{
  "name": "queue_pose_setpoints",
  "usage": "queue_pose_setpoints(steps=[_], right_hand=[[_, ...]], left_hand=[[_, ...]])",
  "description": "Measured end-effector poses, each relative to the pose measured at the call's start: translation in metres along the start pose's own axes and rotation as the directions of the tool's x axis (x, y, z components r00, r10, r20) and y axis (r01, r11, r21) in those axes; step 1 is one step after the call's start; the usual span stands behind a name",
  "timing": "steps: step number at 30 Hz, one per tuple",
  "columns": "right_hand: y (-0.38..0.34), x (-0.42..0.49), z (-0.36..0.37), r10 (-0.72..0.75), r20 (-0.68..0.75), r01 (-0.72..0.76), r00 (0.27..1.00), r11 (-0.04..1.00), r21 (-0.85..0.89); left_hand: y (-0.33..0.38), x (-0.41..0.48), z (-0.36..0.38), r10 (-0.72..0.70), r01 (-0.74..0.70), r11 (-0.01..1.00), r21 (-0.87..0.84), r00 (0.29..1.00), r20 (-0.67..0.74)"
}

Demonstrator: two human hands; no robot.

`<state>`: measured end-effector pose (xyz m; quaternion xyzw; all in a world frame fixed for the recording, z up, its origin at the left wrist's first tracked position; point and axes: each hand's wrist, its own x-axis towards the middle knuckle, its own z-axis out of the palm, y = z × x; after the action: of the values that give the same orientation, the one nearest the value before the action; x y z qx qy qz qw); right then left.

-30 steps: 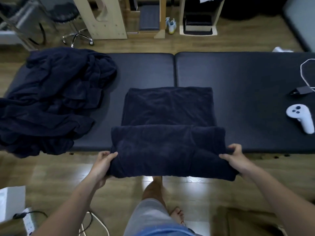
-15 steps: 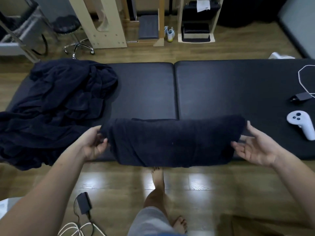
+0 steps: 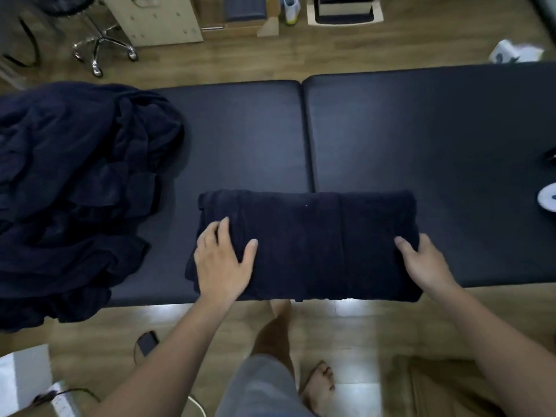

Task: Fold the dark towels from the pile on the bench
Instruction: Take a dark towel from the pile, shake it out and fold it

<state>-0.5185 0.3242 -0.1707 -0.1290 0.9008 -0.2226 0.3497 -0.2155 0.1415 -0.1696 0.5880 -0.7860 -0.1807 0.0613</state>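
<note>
A dark navy towel [image 3: 316, 245] lies folded into a wide rectangle at the near edge of the black padded bench [image 3: 421, 130], across the seam between its two cushions. My left hand [image 3: 224, 260] rests flat on the towel's left end with fingers spread. At the towel's right end my right hand [image 3: 424, 260] lies with straight fingers on the cloth and its edge. A heap of unfolded dark towels [image 3: 69, 191] covers the bench's left end and hangs over its near edge.
A white controller [image 3: 548, 200] and a dark object [image 3: 552, 155] lie at the bench's right edge. Beyond the bench stand a rolling stool [image 3: 102, 46] and wooden shelving [image 3: 162, 19]. My bare feet [image 3: 319, 383], a cable and a phone [image 3: 147, 343] are on the wooden floor.
The half hanging off the bench edge was lifted and laid over the far half. Both hands let go of the towel's ends and now lie flat on it.
</note>
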Motion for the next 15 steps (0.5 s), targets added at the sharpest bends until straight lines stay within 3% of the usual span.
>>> queue_pose_setpoints(steps=[3, 6, 10, 15], right_hand=[[0.013, -0.006, 0.008, -0.089, -0.195, 0.096, 0.977, 0.995, 0.028], [0.021, -0.023, 0.014, -0.113, -0.4, 0.172, 0.91, 0.978, 0.114], [0.037, -0.051, 0.017, -0.003, -0.342, 0.104, 0.94, 0.955, 0.278], [0.069, -0.08, 0.022, -0.081, -0.158, 0.12, 0.984, 0.961, 0.25]], left_hand=[[-0.032, -0.01, -0.009, -0.155, 0.14, 0.981, -0.138, 0.982, -0.11], [-0.061, -0.027, -0.02, -0.255, 0.246, 0.929, -0.277, 0.967, 0.001], [-0.072, -0.037, -0.023, -0.24, 0.268, 0.89, -0.368, 0.963, 0.12], [-0.082, -0.034, -0.026, -0.239, 0.25, 0.85, -0.464, 0.967, 0.084]])
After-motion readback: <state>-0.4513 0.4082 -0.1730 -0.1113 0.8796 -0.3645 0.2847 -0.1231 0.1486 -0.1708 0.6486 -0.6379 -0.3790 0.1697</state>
